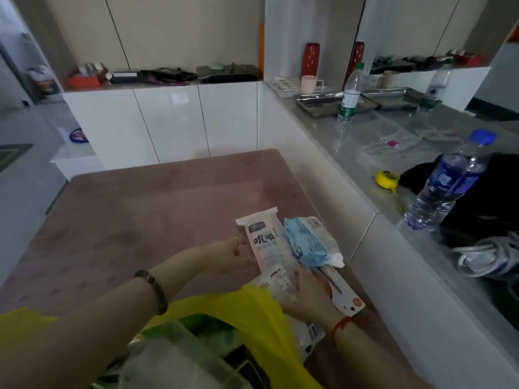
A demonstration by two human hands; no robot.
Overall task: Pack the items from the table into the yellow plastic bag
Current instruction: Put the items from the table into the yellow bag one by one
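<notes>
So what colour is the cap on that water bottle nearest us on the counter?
Blue, matching its blue label. The water bottle's cap shows clearly in the head view.

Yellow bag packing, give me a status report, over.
Both hands, left hand and right hand, on the white packet. Blue packet lies beside it, still on table. Yellow bag open below, path clear.

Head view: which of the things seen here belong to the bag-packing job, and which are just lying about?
Part of the job:
- yellow plastic bag
- white packet, between the left hand and right hand
- blue packet
- flat white card pack

Lying about, on the grey counter:
- blue-capped bottle
- green-labelled bottle
- yellow tape measure
- metal trays
- pink cup
</notes>
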